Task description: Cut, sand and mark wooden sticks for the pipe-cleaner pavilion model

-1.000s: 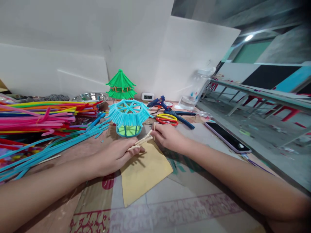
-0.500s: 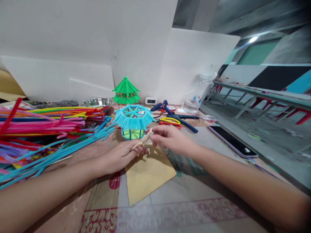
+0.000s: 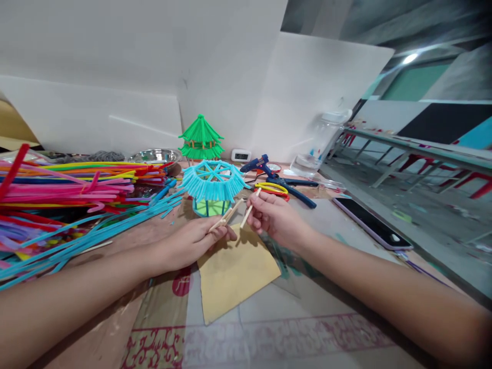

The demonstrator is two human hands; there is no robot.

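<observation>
White boards are backing the cluttered surface (image 3: 307, 328), where the left hand (image 3: 188, 245) is pinching a bundle of thin wooden sticks (image 3: 226, 215) and the right hand (image 3: 273, 218) is pinching a single wooden stick (image 3: 250, 208), both just in front of the blue pipe-cleaner pavilion (image 3: 212, 185) near the far edge

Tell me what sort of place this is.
Probably a craft workbench in a workshop: heaps of coloured pipe cleaners, a glue gun, and finished pipe-cleaner pavilions against a white board.
</observation>
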